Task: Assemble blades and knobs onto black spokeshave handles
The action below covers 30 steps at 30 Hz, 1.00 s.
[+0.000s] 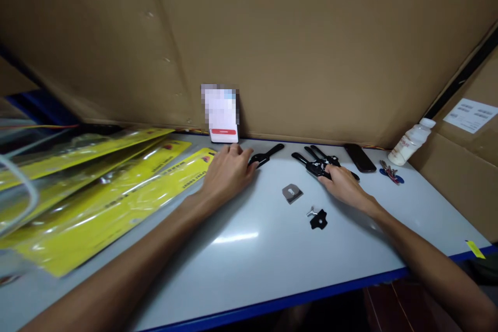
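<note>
My left hand [229, 167] is over the near end of a black spokeshave body [268, 156], thumb and fingers closed about it; its left handle is hidden. At the right, my right hand [345, 182] pinches a black spokeshave frame [316, 168] between thumb and fingers, among several similar black handles lying close together. In front of the hands lie a flat grey blade [291, 193] with a slot, a silver thumbscrew [312, 211] and a black cap plate [319, 220] with a hole.
Yellow-backed clear packages [116, 207] spread over the table's left side. A lit phone [223, 114] leans on the cardboard wall [280, 52]. Farther right are a dark phone [360, 157], keys [391, 172] and a tilted bottle [411, 142]. The table has a blue front edge [272, 305].
</note>
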Motion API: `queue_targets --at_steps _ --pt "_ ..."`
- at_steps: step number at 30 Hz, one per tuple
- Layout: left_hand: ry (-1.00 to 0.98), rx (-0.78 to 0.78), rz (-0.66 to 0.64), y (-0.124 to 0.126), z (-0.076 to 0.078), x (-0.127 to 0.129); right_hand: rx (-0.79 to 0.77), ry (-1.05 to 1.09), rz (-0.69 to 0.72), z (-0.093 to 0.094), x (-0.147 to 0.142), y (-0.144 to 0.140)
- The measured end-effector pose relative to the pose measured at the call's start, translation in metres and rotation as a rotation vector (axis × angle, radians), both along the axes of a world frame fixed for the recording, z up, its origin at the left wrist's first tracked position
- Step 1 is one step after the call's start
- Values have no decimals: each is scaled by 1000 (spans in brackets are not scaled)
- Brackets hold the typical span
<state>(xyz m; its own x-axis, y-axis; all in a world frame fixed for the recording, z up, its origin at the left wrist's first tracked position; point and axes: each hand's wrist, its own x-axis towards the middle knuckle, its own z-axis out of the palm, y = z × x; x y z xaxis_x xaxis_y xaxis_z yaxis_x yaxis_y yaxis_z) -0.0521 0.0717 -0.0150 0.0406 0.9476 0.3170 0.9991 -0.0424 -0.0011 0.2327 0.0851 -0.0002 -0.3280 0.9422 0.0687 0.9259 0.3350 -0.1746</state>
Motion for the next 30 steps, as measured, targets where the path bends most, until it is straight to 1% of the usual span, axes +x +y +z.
queue_targets --at_steps 3,7,13,16,17,19,21,23,25,27,30 --pt "27 -81 5 4 -3 -3 20 -98 -11 6 -3 -12" --pt "-29 -150 1 6 -4 -5 58 -184 -6 10 -7 -20" --pt "-140 -123 16 4 -1 3 154 -230 -17 8 -10 -13" --pt "-188 -111 19 2 4 8 229 -126 4 13 -8 -9" --pt "-212 -118 28 2 5 10 226 -64 39 14 -8 -9" --pt "-260 -146 51 0 7 13 150 51 154 16 -9 -11" --pt "-283 -169 49 -2 6 16 65 109 273 15 -11 -14" --pt "-339 -164 14 -3 4 17 39 134 345 12 -15 -19" --pt "-509 -149 -15 -2 2 14 18 155 405 8 -18 -22" --pt "-703 -148 -17 2 1 9 -38 191 483 8 -22 -21" --pt "-887 -219 -26 7 2 2 -162 190 594 13 -29 -12"
